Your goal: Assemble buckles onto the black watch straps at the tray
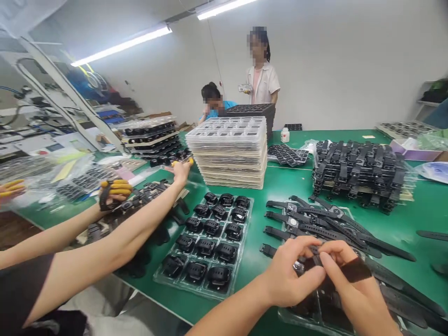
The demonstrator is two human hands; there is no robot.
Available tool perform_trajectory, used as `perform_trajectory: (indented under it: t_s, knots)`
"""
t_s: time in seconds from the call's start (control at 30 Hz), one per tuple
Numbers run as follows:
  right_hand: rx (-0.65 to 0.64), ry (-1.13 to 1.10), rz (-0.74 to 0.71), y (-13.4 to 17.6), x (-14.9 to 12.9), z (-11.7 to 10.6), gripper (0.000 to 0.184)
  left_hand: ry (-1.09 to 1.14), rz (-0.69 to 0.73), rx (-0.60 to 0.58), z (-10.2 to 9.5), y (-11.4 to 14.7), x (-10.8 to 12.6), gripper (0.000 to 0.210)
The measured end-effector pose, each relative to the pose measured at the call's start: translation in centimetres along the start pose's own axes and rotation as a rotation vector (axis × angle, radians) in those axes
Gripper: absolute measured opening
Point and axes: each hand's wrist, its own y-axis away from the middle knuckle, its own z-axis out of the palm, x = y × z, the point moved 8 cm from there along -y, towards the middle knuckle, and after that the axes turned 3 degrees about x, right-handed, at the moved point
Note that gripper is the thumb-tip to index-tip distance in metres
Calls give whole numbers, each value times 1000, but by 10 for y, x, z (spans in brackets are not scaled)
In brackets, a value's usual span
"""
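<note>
My left hand (293, 269) and my right hand (352, 275) meet at the lower right, both closed on a black smartwatch (314, 249). Fingers and thumbs pinch its strap from either side; much of the watch is hidden behind them. Under my hands is a clear plastic tray (294, 318). More black smartwatches (315, 217) with straps laid out straight lie just beyond and to the right, overlapping one another. Left of my hands, another clear tray (229, 293) holds rows of smartwatches (205, 247) with their straps closed into loops.
A co-worker's arms (115, 247) in yellow finger covers reach in from the left, one hand around a watch. A tall stack of trays (229, 158) stands mid-table. Watches are piled on trays (357, 175) at the right. Two people are behind the green table (290, 179).
</note>
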Motion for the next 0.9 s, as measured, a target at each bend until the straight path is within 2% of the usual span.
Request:
perform_trajectory:
  t_s: [0.17,0.27,0.33,0.5,0.57,0.67,0.73,0.8,0.9]
  knots:
    - [-10,12,4,-1,14,-13,28,-137,285,79,4,5,12,34]
    - [-47,-4,-2,0,23,-16,32,-191,373,100,8,7,16,39]
    - [-38,-8,27,0,31,-18,33,-216,396,115,9,7,16,33]
    - [247,-261,115,2,40,-34,40,-200,397,145,9,8,15,30]
    - [302,-344,159,2,43,-37,40,-164,399,156,9,8,16,31]
    - [366,-374,163,0,49,-43,31,-123,382,160,8,7,17,29]
    - [378,-334,147,-2,52,-46,25,-96,353,168,7,8,17,29]
    - [350,-233,133,-3,52,-44,27,-56,302,167,7,8,16,37]
    - [209,-63,97,-3,39,-28,39,15,181,110,10,8,9,42]
